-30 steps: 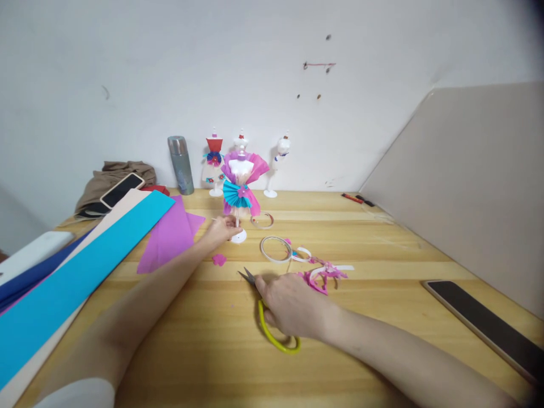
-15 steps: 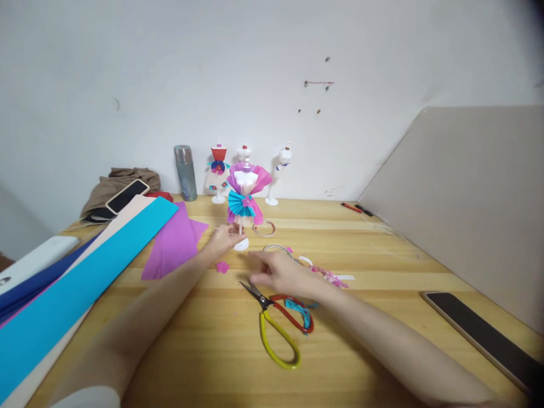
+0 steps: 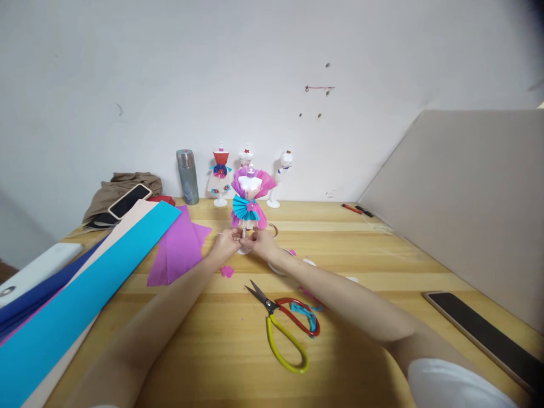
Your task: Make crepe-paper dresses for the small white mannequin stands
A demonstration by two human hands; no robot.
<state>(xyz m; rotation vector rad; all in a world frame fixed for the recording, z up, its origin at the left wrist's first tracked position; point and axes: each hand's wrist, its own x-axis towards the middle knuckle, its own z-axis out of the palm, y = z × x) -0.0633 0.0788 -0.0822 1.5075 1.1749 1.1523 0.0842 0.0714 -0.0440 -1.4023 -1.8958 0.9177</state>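
Mannequin (image 3: 250,182) gripped by our left fingers (image 3: 235,235), right fingers (image 3: 254,240) unclear in grip, we're likely adjusting; next needs gentle turning.

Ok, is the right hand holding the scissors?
No, the red-and-yellow-handled scissors lie on the wooden tabletop, while the right hand is at the lower part of the miniature dress form.

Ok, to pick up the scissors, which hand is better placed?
Probably the right hand: the scissors lie nearer its forearm, handles angled that way, so the left hand would reach across. Both hands are at the mannequin, so either must come away first.
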